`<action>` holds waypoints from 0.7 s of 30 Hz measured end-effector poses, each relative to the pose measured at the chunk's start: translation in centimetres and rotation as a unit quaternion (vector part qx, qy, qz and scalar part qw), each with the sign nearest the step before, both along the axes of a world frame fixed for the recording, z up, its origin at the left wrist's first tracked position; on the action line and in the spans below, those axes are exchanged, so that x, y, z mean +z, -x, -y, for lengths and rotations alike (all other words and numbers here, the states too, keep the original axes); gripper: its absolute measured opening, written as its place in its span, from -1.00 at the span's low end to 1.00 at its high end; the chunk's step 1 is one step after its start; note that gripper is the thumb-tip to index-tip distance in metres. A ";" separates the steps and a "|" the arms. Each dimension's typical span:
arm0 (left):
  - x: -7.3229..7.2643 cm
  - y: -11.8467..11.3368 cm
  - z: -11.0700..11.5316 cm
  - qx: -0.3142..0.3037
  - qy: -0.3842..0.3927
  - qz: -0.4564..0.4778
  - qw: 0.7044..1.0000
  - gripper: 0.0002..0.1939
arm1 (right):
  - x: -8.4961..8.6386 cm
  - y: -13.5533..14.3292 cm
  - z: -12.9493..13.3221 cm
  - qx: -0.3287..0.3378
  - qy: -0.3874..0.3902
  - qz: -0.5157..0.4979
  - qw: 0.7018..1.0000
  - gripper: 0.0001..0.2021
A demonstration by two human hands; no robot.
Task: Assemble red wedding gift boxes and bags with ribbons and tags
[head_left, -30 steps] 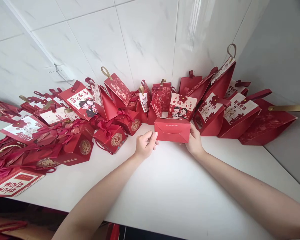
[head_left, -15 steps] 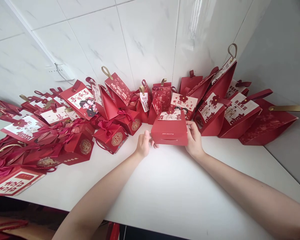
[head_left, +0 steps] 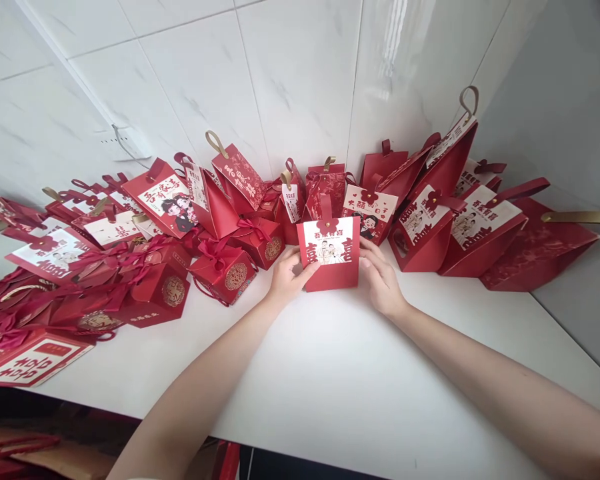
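Note:
A red candy gift box [head_left: 331, 277] stands upright on the white table, its white printed card and dark red ribbon loop facing me. My left hand [head_left: 287, 275] grips its left side, thumb on the front and the other fingers partly hidden behind. At the box's right edge is my right hand [head_left: 381, 280], fingers apart and extended; whether the fingertips touch the box I cannot tell. Just behind it stand a box with a cartoon figure [head_left: 370, 208] and a patterned red box [head_left: 325, 179].
Similar peaked red boxes [head_left: 423, 233] line the wall on the right. Ribbon-tied red boxes [head_left: 155, 290] crowd the left of the white table [head_left: 320, 380]. A tiled wall [head_left: 300, 80] rises behind, and a grey panel [head_left: 555, 133] borders the right side.
The gift box was tilted with its base toward me between both hands. Now it stands upright with its front showing, and my left thumb has moved onto its front.

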State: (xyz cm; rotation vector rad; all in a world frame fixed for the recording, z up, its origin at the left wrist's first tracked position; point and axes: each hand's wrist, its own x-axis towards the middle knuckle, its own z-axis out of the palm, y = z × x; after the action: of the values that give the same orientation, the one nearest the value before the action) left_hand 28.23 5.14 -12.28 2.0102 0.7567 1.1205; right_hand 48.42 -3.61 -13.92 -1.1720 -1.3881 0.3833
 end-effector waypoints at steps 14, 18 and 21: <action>-0.6 1.4 -2.3 -0.115 0.102 -0.117 0.981 -0.55 | -1.6 -0.4 -1.6 0.076 0.141 -0.131 0.978 -0.65; -0.9 1.3 -2.4 -0.124 0.120 -0.105 0.979 -0.52 | -1.7 -0.4 -1.6 0.071 0.144 -0.130 0.978 -0.64; -1.1 1.2 -2.4 -0.122 0.110 -0.089 0.982 -0.52 | -1.8 -0.5 -1.7 0.064 0.142 -0.129 0.979 -0.66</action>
State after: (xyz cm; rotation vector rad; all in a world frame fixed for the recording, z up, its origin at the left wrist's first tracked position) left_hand 26.99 7.54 -13.37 1.9683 0.6688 0.6925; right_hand 48.87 -1.96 -15.71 -1.2159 -1.2103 0.8197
